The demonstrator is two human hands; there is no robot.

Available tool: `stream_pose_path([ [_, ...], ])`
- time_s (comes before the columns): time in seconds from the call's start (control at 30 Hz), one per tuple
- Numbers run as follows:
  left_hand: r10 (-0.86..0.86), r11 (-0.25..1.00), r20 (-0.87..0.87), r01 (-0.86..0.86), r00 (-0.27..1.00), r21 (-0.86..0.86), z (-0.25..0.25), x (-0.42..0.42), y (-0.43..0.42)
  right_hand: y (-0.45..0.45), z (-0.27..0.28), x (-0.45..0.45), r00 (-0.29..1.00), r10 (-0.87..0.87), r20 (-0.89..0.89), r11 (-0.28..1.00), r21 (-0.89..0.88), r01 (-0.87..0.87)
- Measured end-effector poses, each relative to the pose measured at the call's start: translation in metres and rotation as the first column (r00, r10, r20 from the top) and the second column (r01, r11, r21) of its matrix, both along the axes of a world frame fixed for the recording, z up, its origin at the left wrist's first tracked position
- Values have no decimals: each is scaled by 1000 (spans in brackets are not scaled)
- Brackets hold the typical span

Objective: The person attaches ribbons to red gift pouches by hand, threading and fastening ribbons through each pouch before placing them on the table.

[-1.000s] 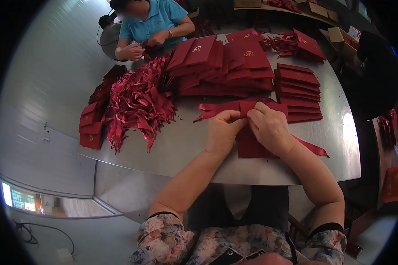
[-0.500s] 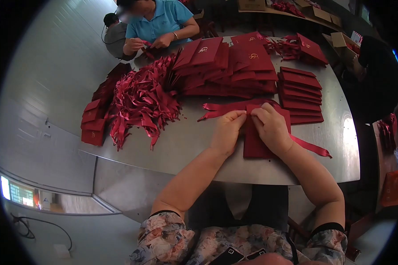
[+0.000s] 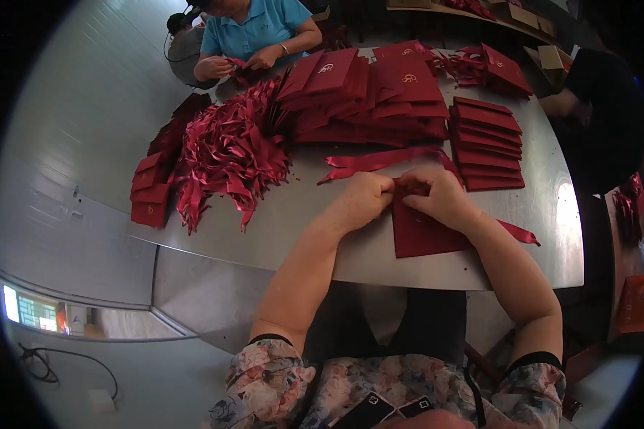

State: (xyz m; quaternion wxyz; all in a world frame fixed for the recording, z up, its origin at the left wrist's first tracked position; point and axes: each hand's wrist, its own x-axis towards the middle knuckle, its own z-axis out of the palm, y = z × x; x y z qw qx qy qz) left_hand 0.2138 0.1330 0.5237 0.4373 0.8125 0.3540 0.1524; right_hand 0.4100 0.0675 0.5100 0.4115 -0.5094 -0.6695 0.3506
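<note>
A flat red gift bag (image 3: 429, 234) lies on the metal table close to its front edge, a small mark faintly showing on its face. My left hand (image 3: 368, 199) is closed at the bag's upper left corner, fingertips pinched together. My right hand (image 3: 442, 199) pinches the upper edge with bent fingers, its palm covering the bag's upper right. Just behind both hands runs a loose red ribbon (image 3: 379, 161). Another ribbon end (image 3: 520, 232) sticks out to the right from beneath my right wrist. What sits between my fingertips is too small to make out.
Beyond my hands are a large pile of red bags (image 3: 379, 107) and, at right, a neat stack (image 3: 488, 146). A heap of ribbons (image 3: 229, 150) is at left, beside more bags (image 3: 150, 193). A co-worker in a blue shirt (image 3: 261, 36) handles ribbon across the metal table (image 3: 300, 247).
My hands have shifted slightly on the bag's upper edge, the left one turning inward. The bag now sits more skewed, with more of its front face showing. The view has moved a little.
</note>
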Motion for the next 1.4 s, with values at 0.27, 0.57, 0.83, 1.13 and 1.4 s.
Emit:
stream_pose_path([
  [0.27,-2,916,21,-6,1000,401,-4,-15,10,3,-1,2,973,-33,227,994,111,8],
  [0.57,380,810,9,-337,925,480,-24,-22,26,-34,70,57,940,-20,341,986,-151,76],
  [0.83,445,807,31,-416,895,419,-22,-17,22,-93,65,131,946,-155,-286,964,-255,80],
  [1.13,516,765,155,-535,842,359,-21,-23,8,-56,71,73,807,-37,-589,999,-16,34],
  [1.4,335,928,30,-324,942,-184,2,-23,-14,-20,57,14,953,-66,295,961,277,-19],
])
